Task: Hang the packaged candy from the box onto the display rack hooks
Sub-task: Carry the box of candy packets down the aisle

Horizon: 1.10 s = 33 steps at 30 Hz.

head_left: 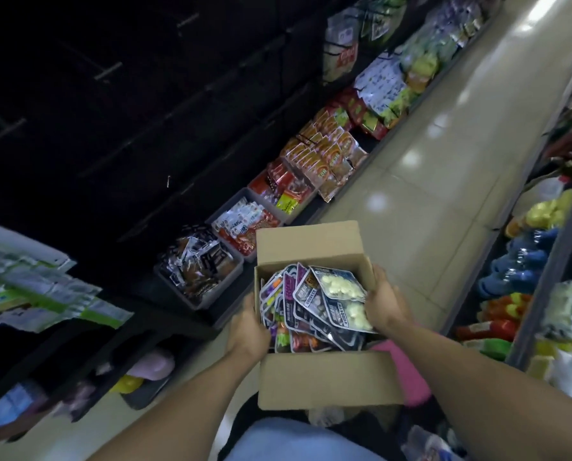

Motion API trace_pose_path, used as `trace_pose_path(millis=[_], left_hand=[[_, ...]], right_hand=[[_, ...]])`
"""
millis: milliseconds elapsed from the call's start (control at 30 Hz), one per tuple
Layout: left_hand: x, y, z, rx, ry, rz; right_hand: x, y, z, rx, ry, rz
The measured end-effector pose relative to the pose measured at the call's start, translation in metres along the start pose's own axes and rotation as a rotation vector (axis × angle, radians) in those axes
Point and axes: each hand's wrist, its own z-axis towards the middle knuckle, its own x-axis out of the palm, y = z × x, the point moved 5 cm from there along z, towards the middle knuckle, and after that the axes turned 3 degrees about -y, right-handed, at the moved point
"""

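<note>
The dark display rack (118, 104) fills the 10 o'clock area. An open cardboard box (324, 380) sits centre, candy packets (314, 307) heaped inside. Both forearms reach forward: the left hand (248, 331) grips the box's 9 o'clock wall, the right hand (386, 299) clasps its 3 o'clock wall.

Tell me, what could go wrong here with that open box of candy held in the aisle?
The cardboard box is held up only by the left hand and right hand at its sides; a slip could drop it. The candy packets are heaped loosely near the rim, so tilting might spill them. The rack hooks are dim and easy to miss.
</note>
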Motion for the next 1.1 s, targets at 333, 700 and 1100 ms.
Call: trace_pose_path(millis=[333, 700, 1100], left_hand=[[-0.006, 0.003, 0.090, -0.093, -0.065, -0.045], [0.003, 0.008, 0.106, -0.263, -0.163, -0.217], [0.113, -0.019, 0.085, -0.768, -0.400, -0.443]], right_hand=[[0.000, 0.069, 0.094, -0.167, 0.007, -0.074], [0.005, 0.139, 0.154, -0.318, 0.146, -0.218], [0.060, 0.143, 0.247, -0.485, 0.467, -0.413]])
